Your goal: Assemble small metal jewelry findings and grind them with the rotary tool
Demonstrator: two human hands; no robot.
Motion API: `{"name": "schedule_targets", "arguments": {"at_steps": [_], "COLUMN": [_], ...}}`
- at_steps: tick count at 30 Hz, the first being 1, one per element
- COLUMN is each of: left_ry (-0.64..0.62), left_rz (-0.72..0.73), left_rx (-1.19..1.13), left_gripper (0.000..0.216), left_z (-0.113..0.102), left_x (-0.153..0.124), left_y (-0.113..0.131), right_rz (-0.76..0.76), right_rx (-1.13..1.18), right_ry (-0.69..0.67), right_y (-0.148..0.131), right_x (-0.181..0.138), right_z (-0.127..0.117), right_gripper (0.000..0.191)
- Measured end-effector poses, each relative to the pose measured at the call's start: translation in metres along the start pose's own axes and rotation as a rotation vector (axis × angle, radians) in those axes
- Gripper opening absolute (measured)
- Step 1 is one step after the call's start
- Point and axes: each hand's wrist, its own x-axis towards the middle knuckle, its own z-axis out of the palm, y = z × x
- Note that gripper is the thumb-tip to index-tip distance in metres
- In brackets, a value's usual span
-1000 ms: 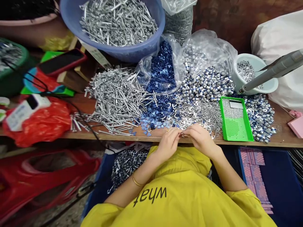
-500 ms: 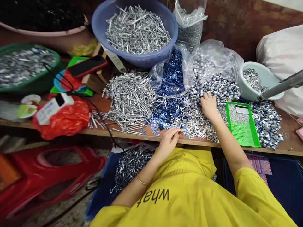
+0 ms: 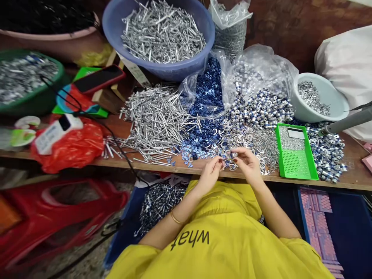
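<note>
My right hand (image 3: pixel 249 166) pinches a small silver-and-blue cylindrical part (image 3: pixel 233 155) at the bench's front edge. Close beside it, my left hand (image 3: pixel 209 175) has thumb and forefinger pressed together on something too small to make out. The fingertips of both hands nearly meet. Behind them lie small blue three-armed pieces (image 3: pixel 200 140) and curved silver clips (image 3: pixel 241 138). A heap of silver-and-blue cylinders (image 3: pixel 267 106) sits farther back, partly under clear plastic. Silver eye-ended pins (image 3: pixel 158 122) are piled to the left.
A green tray (image 3: pixel 313 161) with tiny parts lies right of my hands, near a pale bowl (image 3: pixel 338 110) and a grey pole (image 3: pixel 351 121). A purple-blue basin (image 3: pixel 109 29) of pins stands behind. A black cable (image 3: pixel 123 153) crosses the bench at left, beside a red bag (image 3: pixel 72 149).
My right hand has come back from the cylinder heap to the front edge, bringing one cylinder beside my left hand. My left hand stays near the edge, and the view has shifted slightly.
</note>
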Motion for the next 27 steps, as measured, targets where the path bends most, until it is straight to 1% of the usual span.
{"name": "schedule_targets", "arguments": {"at_steps": [2, 4, 7, 9, 11, 13, 15, 16, 17, 18, 19, 20, 21, 22, 23, 24, 26, 27], "left_ry": [-0.025, -0.043, -0.03, 0.011, 0.043, 0.06, 0.095, 0.132, 0.18, 0.231, 0.278, 0.312, 0.332, 0.332, 0.32, 0.302, 0.252, 0.234], "left_rz": [-0.006, -0.025, -0.081, -0.087, -0.048, -0.025, -0.058, -0.089, -0.118, -0.145, -0.17, -0.195, -0.217, -0.238, -0.256, -0.267, -0.27, -0.272], "left_rx": [-0.047, -0.101, -0.218, -0.279, -0.279, -0.242, -0.236, -0.259, -0.292, -0.33, -0.367, -0.396, -0.419, -0.435, -0.446, -0.457, -0.48, -0.494], "left_gripper": [0.045, 0.047, 0.047, 0.048, 0.049, 0.047, 0.044, 0.044, 0.045, 0.045, 0.046, 0.047, 0.047, 0.048, 0.049, 0.049, 0.05, 0.05], "left_z": [0.004, 0.008, 0.013, 0.012, 0.007, -0.002, -0.015, -0.022, -0.028, -0.034, -0.039, -0.042, -0.044, -0.045, -0.043, -0.041, -0.033, -0.029], "left_x": [-0.005, -0.01, -0.013, -0.012, -0.008, -0.005, -0.004, -0.005, -0.006, -0.007, -0.008, -0.01, -0.012, -0.013, -0.015, -0.016, -0.018, -0.018], "left_y": [0.003, 0.002, -0.003, -0.003, 0.0, 0.002, -0.002, -0.006, -0.012, -0.018, -0.024, -0.029, -0.034, -0.037, -0.038, -0.039, -0.038, -0.038], "right_rz": [0.059, 0.094, 0.085, 0.005, -0.112, -0.18, -0.159, -0.126, -0.09, -0.053, -0.009, 0.044, 0.113, 0.197, 0.301, 0.359, 0.424, 0.432], "right_rx": [0.102, 0.141, 0.07, -0.038, -0.15, -0.235, -0.248, -0.234, -0.22, -0.219, -0.246, -0.309, -0.394, -0.504, -0.617, -0.665, -0.697, -0.687], "right_ry": [0.025, 0.03, 0.044, 0.054, 0.004, -0.076, -0.071, -0.061, -0.084, -0.165, -0.285, -0.43, -0.538, -0.508, -0.362, -0.274, -0.112, -0.058], "right_y": [0.005, 0.011, 0.015, 0.011, 0.003, -0.007, -0.011, -0.008, -0.003, 0.006, 0.019, 0.034, 0.052, 0.071, 0.091, 0.11, 0.143, 0.156], "right_x": [-0.013, -0.019, -0.015, -0.008, 0.001, 0.004, -0.001, -0.007, -0.017, -0.028, -0.041, -0.054, -0.067, -0.079, -0.089, -0.096, -0.106, -0.108], "right_z": [0.01, 0.014, 0.017, 0.021, 0.025, 0.025, 0.02, 0.015, 0.01, 0.005, 0.0, -0.004, -0.008, -0.01, -0.013, -0.015, -0.019, -0.021], "right_gripper": [0.024, 0.025, 0.024, 0.021, 0.019, 0.023, 0.03, 0.031, 0.03, 0.028, 0.026, 0.024, 0.022, 0.024, 0.028, 0.03, 0.032, 0.033]}}
